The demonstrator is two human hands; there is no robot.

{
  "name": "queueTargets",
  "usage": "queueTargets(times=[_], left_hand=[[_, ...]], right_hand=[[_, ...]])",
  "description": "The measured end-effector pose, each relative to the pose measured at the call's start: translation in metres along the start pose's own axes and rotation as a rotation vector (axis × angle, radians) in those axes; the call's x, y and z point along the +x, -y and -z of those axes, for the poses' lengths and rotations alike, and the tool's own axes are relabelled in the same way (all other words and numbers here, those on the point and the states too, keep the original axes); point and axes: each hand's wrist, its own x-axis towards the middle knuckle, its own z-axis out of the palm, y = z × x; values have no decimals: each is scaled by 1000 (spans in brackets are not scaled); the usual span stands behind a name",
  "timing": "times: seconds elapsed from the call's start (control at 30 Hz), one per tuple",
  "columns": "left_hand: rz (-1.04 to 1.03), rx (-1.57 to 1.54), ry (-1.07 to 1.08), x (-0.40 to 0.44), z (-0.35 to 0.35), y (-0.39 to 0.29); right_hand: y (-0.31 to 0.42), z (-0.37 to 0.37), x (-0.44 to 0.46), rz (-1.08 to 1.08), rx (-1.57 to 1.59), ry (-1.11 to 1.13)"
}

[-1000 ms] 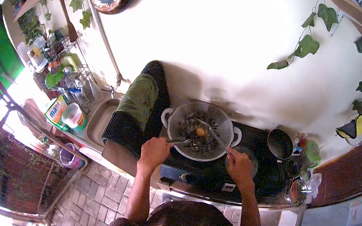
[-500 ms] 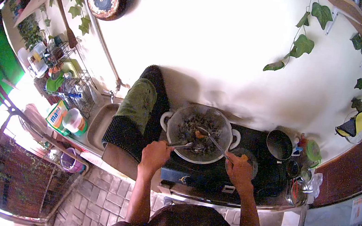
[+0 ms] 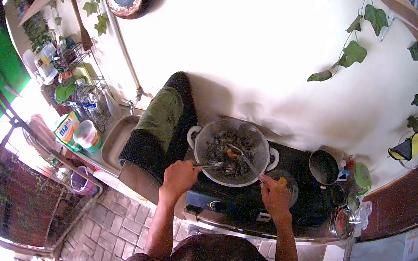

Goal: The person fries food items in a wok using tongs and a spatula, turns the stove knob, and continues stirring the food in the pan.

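A wide pot (image 3: 203, 169) with two white handles sits on the black stove (image 3: 283, 214). Inside it lies a dark, loose mixture (image 3: 247, 141) with an orange-yellow lump (image 3: 232, 154) near the middle. My left hand (image 3: 179, 178) is closed round a metal utensil (image 3: 207, 165) that reaches over the pot's left front rim. On the other side, my right hand (image 3: 276, 195) grips a long metal utensil (image 3: 251, 165), its tip at the lump. A small orange piece (image 3: 282, 180) shows at my right hand.
A dark saucepan (image 3: 323, 167) stands on the stove's right. Left of the pot, green and black cloths (image 3: 158, 117) drape over a raised surface beside the sink (image 3: 120, 136). Further left are a dish rack (image 3: 95, 100) and a plastic tub (image 3: 86, 134).
The right utensil's tip has shifted over the orange-yellow lump, which now looks darker and partly covered. Both hands have moved only slightly and keep hold of their utensils.
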Motion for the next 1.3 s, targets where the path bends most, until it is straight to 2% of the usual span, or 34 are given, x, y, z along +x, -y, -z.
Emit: queueTargets(times=[0.03, 0.23, 0.33, 0.67, 1.07, 1.17, 1.23, 1.3], left_hand=[[4, -2, -5, 0, 1, 0], [53, -2, 21, 0, 0, 1], [39, 6, 20, 1, -3, 2], [37, -23, 31, 1, -8, -1], [43, -33, 75, -9, -14, -4], [58, -31, 73, -12, -13, -4], [78, -30, 90, -15, -17, -3], [109, -57, 80, -19, -24, 0]], right_hand=[[-2, -2, 1, 68, -20, -38], [-1, -1, -3, 60, 82, -119], [-4, -1, -3, 65, 9, -81], [-7, -3, -5, 84, -4, -128], [-15, -12, -12, 27, 22, -56], [-12, -12, -14, 12, 45, -69], [-5, -6, -20, 30, 209, -149], [2, 3, -29, 21, 229, -179]])
